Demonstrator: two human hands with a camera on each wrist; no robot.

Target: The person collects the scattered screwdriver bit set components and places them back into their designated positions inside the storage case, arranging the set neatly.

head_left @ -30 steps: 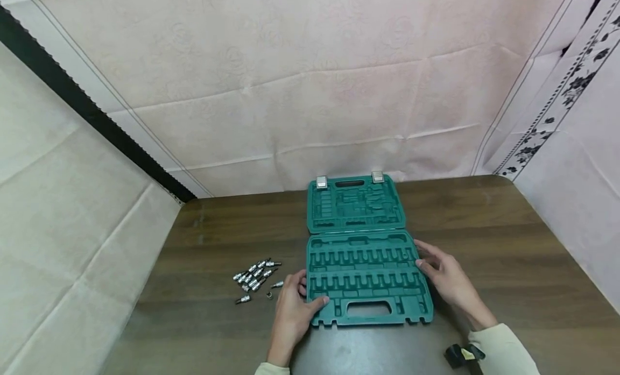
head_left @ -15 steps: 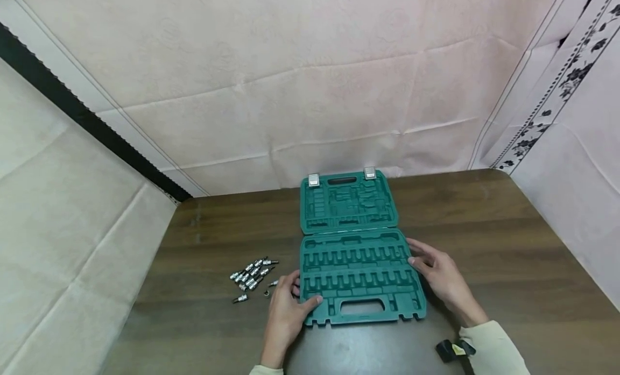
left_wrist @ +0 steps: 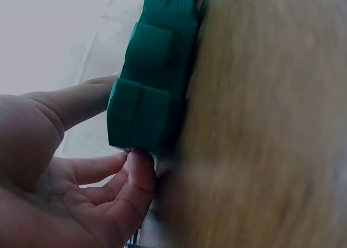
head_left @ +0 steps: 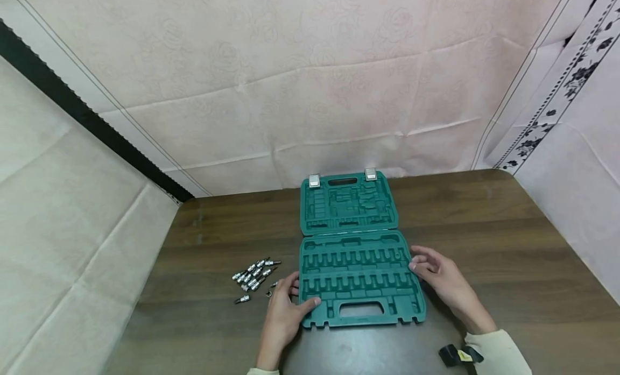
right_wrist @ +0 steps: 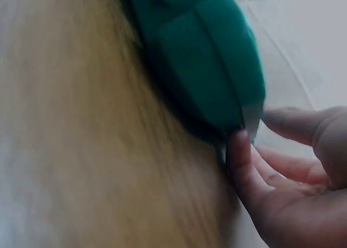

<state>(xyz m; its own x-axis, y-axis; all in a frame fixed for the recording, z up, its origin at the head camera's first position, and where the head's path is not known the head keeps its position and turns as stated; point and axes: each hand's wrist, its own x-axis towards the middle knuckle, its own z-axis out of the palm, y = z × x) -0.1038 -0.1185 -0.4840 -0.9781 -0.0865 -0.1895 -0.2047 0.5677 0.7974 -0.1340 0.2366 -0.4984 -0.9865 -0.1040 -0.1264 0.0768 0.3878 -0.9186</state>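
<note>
Gripping the case [head_left: 360,266] at its near left corner with the left hand [head_left: 284,314], with the thumb on top and the fingers against the side. Pinching the right side of the same case, higher up, with the right hand [head_left: 442,276], seemingly with only the tips. Lying on the table [head_left: 208,340] between both hands, with bare slots all over. Could turn crooked if pulled harder on one side, because of the two uneven holds. Could also slip from the right fingertips if lifted fast. Just beyond the left fingers, see a half-hidden bit [head_left: 274,284] and a tiny ring [head_left: 269,294]. Might get bumped, or stuck under the case, after a slide to the left. Farther out on the left, see a loose pile of shiny bits [head_left: 254,274], with one stray bit [head_left: 242,299] on the near side. Might roll away if brushed by the left hand, being small and loose. At the far end, find the lid [head_left: 349,203], laid back on its hinge, with two silver clips [head_left: 314,181] close to the cloth [head_left: 290,122]. Could flop over if tipped up, or catch the cloth if pushed back. Down by the right sleeve [head_left: 501,353], notice a black thing [head_left: 450,355], too unclear to name.
</note>
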